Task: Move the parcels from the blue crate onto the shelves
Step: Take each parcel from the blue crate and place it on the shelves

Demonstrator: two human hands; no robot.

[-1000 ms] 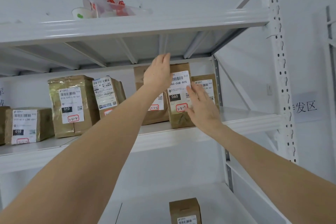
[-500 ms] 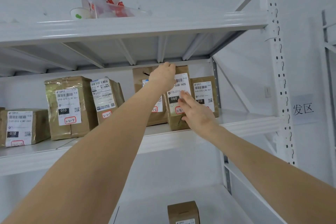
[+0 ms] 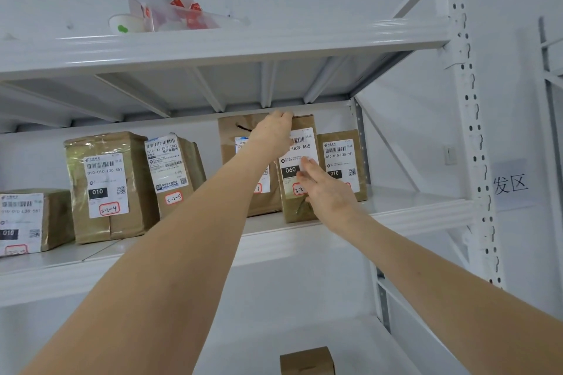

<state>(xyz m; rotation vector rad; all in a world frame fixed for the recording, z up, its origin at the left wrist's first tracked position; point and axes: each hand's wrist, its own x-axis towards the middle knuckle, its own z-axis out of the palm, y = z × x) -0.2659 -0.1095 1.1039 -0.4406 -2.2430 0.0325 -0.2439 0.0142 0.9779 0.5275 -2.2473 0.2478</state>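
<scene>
A tall brown parcel (image 3: 300, 210) with a white "060" label stands upright on the middle shelf (image 3: 405, 210). My left hand (image 3: 274, 134) grips its top edge, fingers curled over the top. My right hand (image 3: 326, 189) presses flat against its front label with straight fingers. Another brown parcel (image 3: 234, 134) stands just behind to the left, and a "010" parcel (image 3: 344, 161) stands to the right. The blue crate is out of view.
Further left on the same shelf stand three more taped parcels (image 3: 103, 186) (image 3: 173, 170) (image 3: 27, 219). The top shelf (image 3: 274, 39) carries a paper cup and a plastic bag (image 3: 170, 12). A small box (image 3: 307, 361) sits on the lower shelf. A white upright post (image 3: 466, 131) bounds the right.
Both hands pushed the 060 parcel further back onto the shelf. My left fingers went from lying on the parcel's front to curling over its top edge.
</scene>
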